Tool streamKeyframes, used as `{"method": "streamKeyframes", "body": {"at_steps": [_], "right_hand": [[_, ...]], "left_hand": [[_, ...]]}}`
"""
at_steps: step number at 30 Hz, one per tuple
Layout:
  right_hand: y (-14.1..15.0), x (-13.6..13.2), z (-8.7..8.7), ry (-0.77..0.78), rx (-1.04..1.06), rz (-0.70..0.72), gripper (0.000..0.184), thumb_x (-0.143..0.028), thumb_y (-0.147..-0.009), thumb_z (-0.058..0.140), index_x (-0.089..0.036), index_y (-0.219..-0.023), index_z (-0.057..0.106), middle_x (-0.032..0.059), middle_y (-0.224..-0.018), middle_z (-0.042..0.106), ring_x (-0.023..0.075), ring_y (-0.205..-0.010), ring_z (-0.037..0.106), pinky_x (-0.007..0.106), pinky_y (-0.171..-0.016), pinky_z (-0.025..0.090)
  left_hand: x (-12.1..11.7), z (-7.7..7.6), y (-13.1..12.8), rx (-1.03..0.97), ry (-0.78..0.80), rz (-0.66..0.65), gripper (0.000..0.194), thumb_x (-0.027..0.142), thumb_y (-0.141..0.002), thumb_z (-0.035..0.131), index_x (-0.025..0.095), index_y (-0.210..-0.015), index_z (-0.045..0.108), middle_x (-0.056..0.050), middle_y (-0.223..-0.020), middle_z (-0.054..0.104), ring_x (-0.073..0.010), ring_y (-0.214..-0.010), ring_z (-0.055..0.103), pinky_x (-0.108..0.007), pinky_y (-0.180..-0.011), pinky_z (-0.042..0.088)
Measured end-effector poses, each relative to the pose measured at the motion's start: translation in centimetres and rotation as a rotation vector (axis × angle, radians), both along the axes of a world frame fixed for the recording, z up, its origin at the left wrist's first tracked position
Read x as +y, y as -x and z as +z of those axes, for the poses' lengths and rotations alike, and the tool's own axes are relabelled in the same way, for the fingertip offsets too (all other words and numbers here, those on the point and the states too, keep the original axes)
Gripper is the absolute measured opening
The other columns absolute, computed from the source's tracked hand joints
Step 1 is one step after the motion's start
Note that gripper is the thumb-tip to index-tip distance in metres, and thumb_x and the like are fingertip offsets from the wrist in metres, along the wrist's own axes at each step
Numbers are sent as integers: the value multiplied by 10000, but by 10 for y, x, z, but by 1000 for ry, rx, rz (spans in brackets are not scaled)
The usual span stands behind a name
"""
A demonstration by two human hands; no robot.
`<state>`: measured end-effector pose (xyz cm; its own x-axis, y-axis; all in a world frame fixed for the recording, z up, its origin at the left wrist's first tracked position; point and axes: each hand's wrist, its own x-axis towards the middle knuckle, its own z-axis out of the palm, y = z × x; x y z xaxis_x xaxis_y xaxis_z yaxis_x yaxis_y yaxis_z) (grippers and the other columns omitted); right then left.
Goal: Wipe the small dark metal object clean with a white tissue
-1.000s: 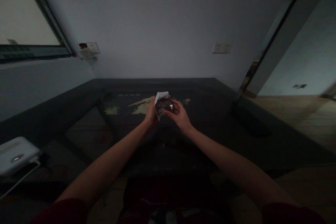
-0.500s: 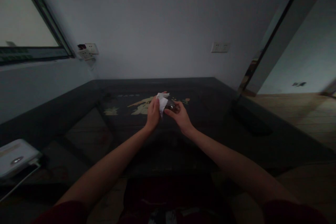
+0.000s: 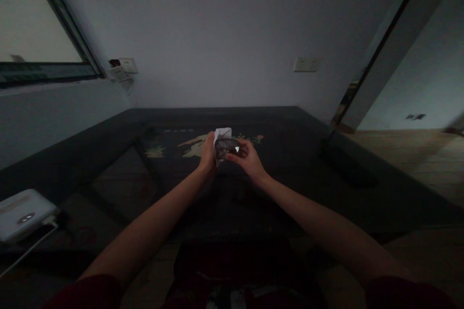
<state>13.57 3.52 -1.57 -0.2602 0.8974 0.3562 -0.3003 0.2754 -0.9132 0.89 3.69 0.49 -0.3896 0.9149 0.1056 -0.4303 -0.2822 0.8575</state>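
Note:
Over the middle of a dark table, my left hand [image 3: 208, 154] holds a white tissue [image 3: 223, 133], which stands up beside its palm and fingers. My right hand [image 3: 250, 157] is closed round the right end of what looks like a pair of sunglasses [image 3: 226, 147]. Their dark-rimmed, see-through lens faces me, with a bright glint near my right fingers. The tissue is behind the lens and at its left edge, and shows through it. The rest of the sunglasses is hidden in my right hand. Dim light blurs the fine detail.
The glossy dark table [image 3: 232, 207] carries a printed flower-and-bird picture [image 3: 194, 147]. A white box [image 3: 27, 215] with a cable lies at the left edge. On the right sits a dark flat object [image 3: 348, 166]. Wall sockets [image 3: 306, 64] are behind the table.
My left hand and the tissue have opened away from the lens, which now shows more fully and faces me. My right hand keeps its grip in nearly the same place.

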Motion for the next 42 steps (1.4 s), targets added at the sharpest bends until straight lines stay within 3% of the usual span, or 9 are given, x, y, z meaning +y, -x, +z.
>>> {"method": "streamKeyframes", "body": {"at_steps": [4, 9, 13, 17, 24, 30, 37, 40, 42], "right_hand": [[0, 2, -1, 26, 5, -11, 595, -398, -532, 861, -230, -964, 487, 46, -989, 662, 210, -948, 653, 421, -954, 483], [0, 5, -2, 19, 70, -78, 608, -405, -525, 863, -241, -970, 482, 29, -974, 659, 203, -954, 646, 412, -965, 474], [1, 4, -3, 25, 89, -71, 579, -410, -555, 847, -244, -971, 479, 24, -979, 654, 195, -953, 640, 395, -953, 475], [2, 1, -2, 44, 96, -33, 560, -415, -568, 832, -241, -970, 482, 38, -1002, 651, 207, -977, 631, 398, -932, 480], [-1, -4, 4, 67, 57, 22, 548, -417, -551, 849, -234, -937, 504, 26, -960, 664, 199, -942, 634, 386, -928, 480], [-1, -5, 7, 45, 49, 72, 562, -449, -548, 850, -239, -933, 499, 30, -993, 667, 205, -967, 637, 380, -921, 496], [3, -3, 3, 6, 21, -12, 594, -469, -546, 842, -231, -965, 496, 45, -999, 639, 206, -947, 632, 375, -895, 501], [3, -1, 2, 8, 49, -58, 607, -458, -550, 840, -235, -985, 481, 44, -1009, 631, 208, -951, 633, 378, -899, 499], [3, 1, 1, 7, 68, -88, 619, -439, -533, 850, -236, -980, 473, 40, -999, 630, 208, -945, 635, 380, -905, 497]], "left_hand": [[-2, -9, -3, 170, -67, 47, 400, 548, -827, 506, 178, -894, 643, -30, -828, 687, -168, -770, 646, -278, -720, 479], [-15, -8, -8, 684, -354, 165, 491, 563, -917, 374, 177, -1070, 636, -107, -1096, 655, -208, -1028, 594, -354, -947, 423], [-24, -3, -11, 867, -520, 205, 479, 542, -934, 367, 190, -1140, 618, -130, -1245, 603, -236, -1229, 502, -414, -1078, 322], [-26, 1, -10, 757, -505, 145, 445, 498, -945, 370, 197, -1135, 636, -121, -1243, 617, -228, -1187, 544, -398, -1055, 360], [-13, 4, -7, 300, -195, 15, 314, 389, -864, 460, 171, -879, 685, -53, -898, 712, -190, -825, 657, -295, -758, 508], [-7, 8, -7, -86, -35, -320, 365, 431, -859, 434, 155, -838, 672, -80, -809, 718, -227, -840, 686, -342, -761, 544], [-8, -7, -13, -205, -6, -59, 281, 429, -807, 564, 162, -837, 647, -21, -744, 693, -174, -744, 673, -277, -718, 530], [-14, -12, -18, -104, -67, 7, 344, 474, -830, 552, 169, -953, 652, -38, -895, 705, -183, -866, 665, -287, -805, 512], [-20, -15, -22, 89, -155, 74, 390, 501, -867, 518, 202, -1090, 630, -52, -1102, 678, -197, -1049, 621, -313, -937, 464]]}}
